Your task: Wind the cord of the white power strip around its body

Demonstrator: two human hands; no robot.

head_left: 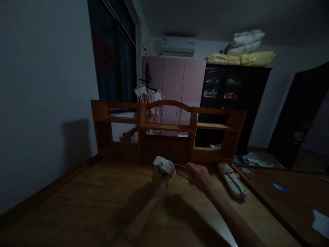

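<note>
My left hand (159,181) is closed around a white power strip (162,164), seen nearly end-on and raised over the wooden desk (118,199). Its pale cord (180,165) loops about the strip and stretches across to my right hand. Closed on that cord, my right hand (200,177) is a short way to the right of the strip. Further right, a second white power strip (232,183) lies on the desk with its own cord wound around it. Dim light and blur hide the fine detail of the fingers.
A wooden shelf unit (167,127) stands along the desk's far edge. To the left is a wall (51,103). Beyond the desk's right edge, papers (321,221) lie on a lower brown surface. A pink wardrobe (172,82) and a dark cabinet (231,82) stand behind.
</note>
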